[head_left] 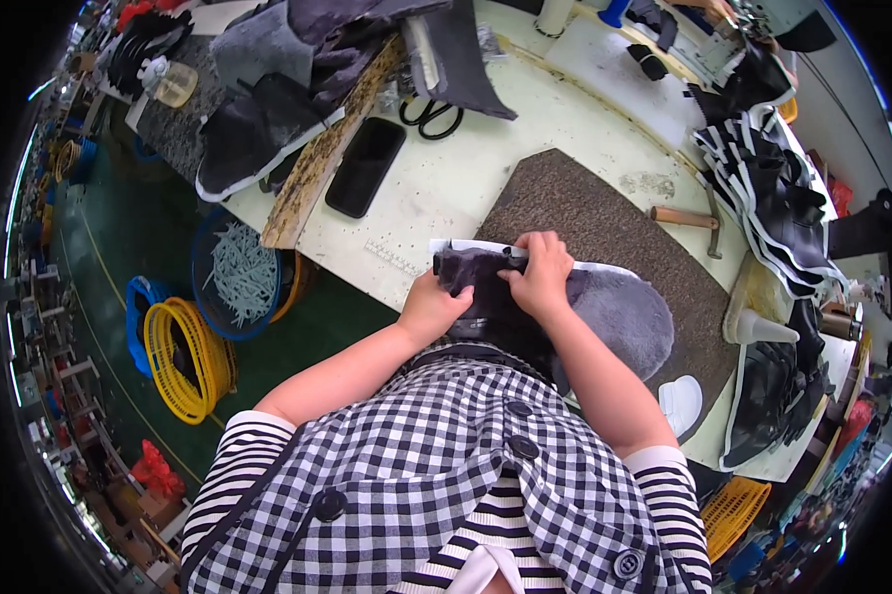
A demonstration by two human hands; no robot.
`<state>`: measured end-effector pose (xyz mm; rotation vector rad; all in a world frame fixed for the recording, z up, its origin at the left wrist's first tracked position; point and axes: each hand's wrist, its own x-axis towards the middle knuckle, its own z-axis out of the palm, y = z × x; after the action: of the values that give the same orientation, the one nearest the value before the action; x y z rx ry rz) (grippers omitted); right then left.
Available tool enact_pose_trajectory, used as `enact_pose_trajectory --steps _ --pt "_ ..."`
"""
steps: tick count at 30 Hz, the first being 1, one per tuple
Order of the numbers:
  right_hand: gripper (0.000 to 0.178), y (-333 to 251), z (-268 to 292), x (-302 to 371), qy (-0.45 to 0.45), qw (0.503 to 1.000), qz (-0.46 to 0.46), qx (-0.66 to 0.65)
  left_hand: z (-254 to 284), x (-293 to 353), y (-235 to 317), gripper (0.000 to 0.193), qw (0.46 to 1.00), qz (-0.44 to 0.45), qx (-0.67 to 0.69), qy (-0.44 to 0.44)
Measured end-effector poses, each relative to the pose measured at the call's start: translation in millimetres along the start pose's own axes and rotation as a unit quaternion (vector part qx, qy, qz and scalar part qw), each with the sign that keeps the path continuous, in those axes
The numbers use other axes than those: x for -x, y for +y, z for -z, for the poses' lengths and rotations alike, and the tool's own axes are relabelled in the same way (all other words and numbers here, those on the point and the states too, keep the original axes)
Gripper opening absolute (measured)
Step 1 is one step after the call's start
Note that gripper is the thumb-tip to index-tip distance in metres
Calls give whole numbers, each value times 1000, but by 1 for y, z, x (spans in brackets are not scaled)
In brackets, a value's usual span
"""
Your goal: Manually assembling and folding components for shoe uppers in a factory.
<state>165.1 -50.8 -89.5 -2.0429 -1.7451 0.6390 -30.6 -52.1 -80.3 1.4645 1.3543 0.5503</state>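
Note:
Close in front of my body, both hands grip a fleece-lined boot upper (pixel 619 322), its grey plush lining facing up and a white strip along its far edge. My left hand (pixel 434 307) pinches the left end, thumb on the dark fleece. On the far edge, near the middle, my right hand (pixel 542 277) presses with bent fingers and thumb. Part of the piece hides under my right forearm. Beneath its far side is a dark brown work board (pixel 575 203). A small white pad (pixel 681 404) rests at the board's near right corner.
A hammer (pixel 684 218) lies right of the board. Farther off are a black phone (pixel 365 166) and scissors (pixel 431 119). Stacked black uppers (pixel 768 203) line the right side. Left below the table stand a blue basket of pale strips (pixel 240 272) and a yellow basket (pixel 184 361).

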Motion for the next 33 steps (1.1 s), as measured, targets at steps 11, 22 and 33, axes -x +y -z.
enact_pose_trajectory --steps 11,22,33 --pt "33 74 109 54 79 995 66 10 5 -14 90 78 854 -394 -322 -107" --pt "35 69 105 33 -110 968 86 209 -73 -53 82 65 855 -197 -449 -169" --pt "17 87 100 30 -139 963 70 221 -72 -36 56 54 883 -162 -432 -82"
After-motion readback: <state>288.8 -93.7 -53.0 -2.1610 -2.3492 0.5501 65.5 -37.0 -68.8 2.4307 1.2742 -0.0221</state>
